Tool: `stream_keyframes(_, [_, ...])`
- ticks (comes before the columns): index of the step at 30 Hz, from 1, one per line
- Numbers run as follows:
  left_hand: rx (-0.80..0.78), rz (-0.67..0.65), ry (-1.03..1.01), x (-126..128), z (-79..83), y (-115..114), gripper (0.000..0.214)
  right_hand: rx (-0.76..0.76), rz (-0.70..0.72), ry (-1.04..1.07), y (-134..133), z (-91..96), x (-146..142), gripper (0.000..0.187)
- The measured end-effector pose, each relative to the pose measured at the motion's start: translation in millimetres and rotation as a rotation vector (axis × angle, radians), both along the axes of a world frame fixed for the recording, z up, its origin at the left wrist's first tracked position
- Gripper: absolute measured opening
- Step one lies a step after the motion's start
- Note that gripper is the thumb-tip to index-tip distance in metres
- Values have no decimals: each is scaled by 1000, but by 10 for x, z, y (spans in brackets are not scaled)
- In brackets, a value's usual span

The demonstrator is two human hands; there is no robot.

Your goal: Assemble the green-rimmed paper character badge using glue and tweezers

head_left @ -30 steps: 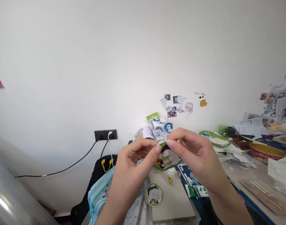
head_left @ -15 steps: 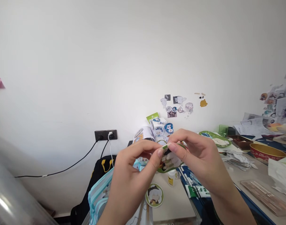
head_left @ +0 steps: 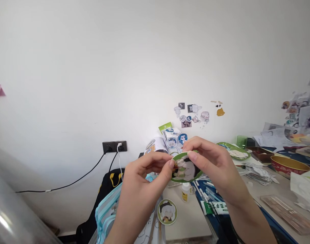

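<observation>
Between my two hands is a round green-edged sticker (head_left: pixel 186 169) with a cartoon figure in white and black, tilted with its printed face toward me. My left hand (head_left: pixel 144 184) pinches its left edge between thumb and fingers. At the upper right rim, the thumb and fingers of my right hand (head_left: pixel 218 166) pinch it too. Below lies a similar round sticker (head_left: pixel 167 211), flat on the light surface. A small white bottle with a yellow label (head_left: pixel 185 193) stands just beneath the held piece.
A light blue-edged clear pouch (head_left: pixel 106 206) and a black bag (head_left: pixel 94 206) are at the left. To the right are pens (head_left: pixel 208 191), a green-and-white tube (head_left: pixel 217 207), a red-gold bowl (head_left: pixel 289 166) and a flat clear case (head_left: pixel 288 213). Cutouts (head_left: pixel 187 123) hang on the wall.
The round sticker has been turned in my fingers, so its picture now sits at a different angle and shows more. My right hand has risen slightly; the things on the table stay put.
</observation>
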State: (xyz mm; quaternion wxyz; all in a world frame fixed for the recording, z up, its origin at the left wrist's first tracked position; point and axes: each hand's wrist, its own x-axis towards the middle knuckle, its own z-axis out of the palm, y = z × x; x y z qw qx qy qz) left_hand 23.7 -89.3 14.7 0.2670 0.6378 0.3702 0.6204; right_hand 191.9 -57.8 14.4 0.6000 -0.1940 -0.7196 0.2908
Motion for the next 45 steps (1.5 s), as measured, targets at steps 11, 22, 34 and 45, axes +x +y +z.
stream_keyframes(11, [246, 3, 182, -17, 17, -39, 19, 139, 182, 168, 93, -23, 68, 9])
stream_keyframes(22, [513, 131, 343, 10, -41, -41, 26, 191, 327, 294, 222, -55, 68, 7])
stream_keyframes(34, [889, 437, 793, -161, -28, -71, 23, 548, -212, -252, 106, 64, 483, 25])
stream_keyframes(45, [762, 319, 750, -193, 14, -43, 17, 378, -230, -433, -56, 82, 534, 15])
